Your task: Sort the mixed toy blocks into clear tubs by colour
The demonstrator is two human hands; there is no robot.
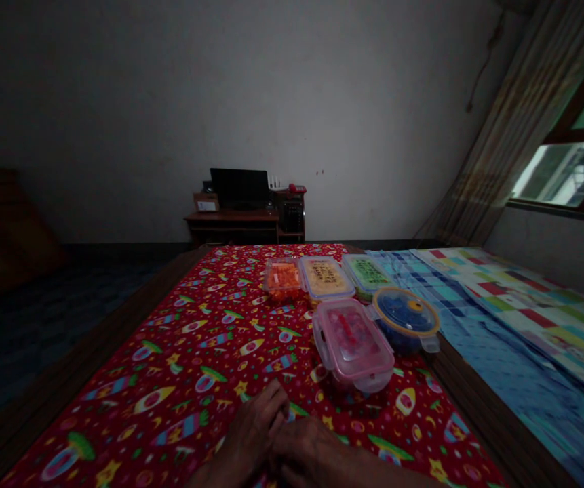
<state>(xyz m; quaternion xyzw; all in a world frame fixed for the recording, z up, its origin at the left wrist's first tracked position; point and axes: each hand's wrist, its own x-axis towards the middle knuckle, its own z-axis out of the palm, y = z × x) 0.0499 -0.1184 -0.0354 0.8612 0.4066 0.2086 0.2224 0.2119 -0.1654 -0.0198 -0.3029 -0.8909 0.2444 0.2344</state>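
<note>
My left hand (pixel 258 421) rests at the near edge of view on a red patterned cloth (pixel 169 366), its fingers closed together. Against it, on the right, lies my right hand (pixel 306 444) with the fingers curled under. The two hands touch, and I see nothing held in either. Nearest to them is a pink-lidded container (pixel 355 342) with pink contents. Right behind it stands a round container (pixel 406 318) with blue contents and a yellow-rimmed lid. Farther back are clear containers with orange contents (pixel 284 278), yellow contents (pixel 326 276) and green contents (pixel 369 272).
A blue checked cloth (pixel 500 366) and a multicoloured bedspread (pixel 540 291) lie on the right. Beyond the table's far edge, a small desk (pixel 233 217) carries a dark monitor (pixel 241 188) by the wall. A curtain (pixel 500 129) hangs beside the window (pixel 566 169).
</note>
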